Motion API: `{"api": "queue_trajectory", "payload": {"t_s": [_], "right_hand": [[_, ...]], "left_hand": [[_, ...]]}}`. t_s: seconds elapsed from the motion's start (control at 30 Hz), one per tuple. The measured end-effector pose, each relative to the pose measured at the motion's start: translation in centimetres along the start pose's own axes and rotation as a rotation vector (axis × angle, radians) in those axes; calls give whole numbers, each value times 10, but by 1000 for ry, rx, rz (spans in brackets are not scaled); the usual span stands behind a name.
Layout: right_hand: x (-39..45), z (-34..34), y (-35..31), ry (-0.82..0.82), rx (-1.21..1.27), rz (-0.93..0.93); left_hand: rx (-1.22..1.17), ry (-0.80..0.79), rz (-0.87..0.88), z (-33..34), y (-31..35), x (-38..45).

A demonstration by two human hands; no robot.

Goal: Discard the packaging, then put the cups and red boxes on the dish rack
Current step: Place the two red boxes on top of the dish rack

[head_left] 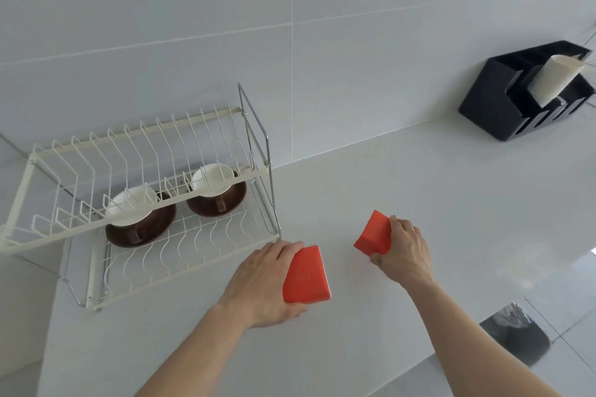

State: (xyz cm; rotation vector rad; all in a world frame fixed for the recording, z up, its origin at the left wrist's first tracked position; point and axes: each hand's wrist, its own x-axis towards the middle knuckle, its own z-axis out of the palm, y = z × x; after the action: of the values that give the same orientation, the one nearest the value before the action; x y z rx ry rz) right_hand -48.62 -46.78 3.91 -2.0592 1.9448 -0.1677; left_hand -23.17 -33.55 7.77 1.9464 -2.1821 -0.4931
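Hands grip 1 red box each above the white counter (419, 203). Left hand (261, 284) wraps around the larger-looking red box (306, 275), just right of the dish rack (96, 151). Right hand (403, 251) pinches the other red box (374, 234), well clear of the rack. 2 white cups (132, 206) (211, 179) on brown saucers (142, 232) sit on the rack's lower tier. Black organizer (493, 97) with paper cups stands against the wall at far right.
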Motion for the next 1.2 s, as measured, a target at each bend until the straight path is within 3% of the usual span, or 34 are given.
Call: {"api": "queue_trajectory", "payload": {"t_s": [0.37,0.7,0.97,1.2], "right_hand": [[49,-122,-105,208,56,-194],[65,-197,-243,357,78,-503],[59,-168,-337,248,6,-762],[61,-109,-370,59,-131,-863]], "left_hand": [[76,307,51,-167,-6,42],[142,532,-116,-302,-81,10],[128,527,-312,-318,-163,-29],[112,353,-414,-275,-220,-36]]}}
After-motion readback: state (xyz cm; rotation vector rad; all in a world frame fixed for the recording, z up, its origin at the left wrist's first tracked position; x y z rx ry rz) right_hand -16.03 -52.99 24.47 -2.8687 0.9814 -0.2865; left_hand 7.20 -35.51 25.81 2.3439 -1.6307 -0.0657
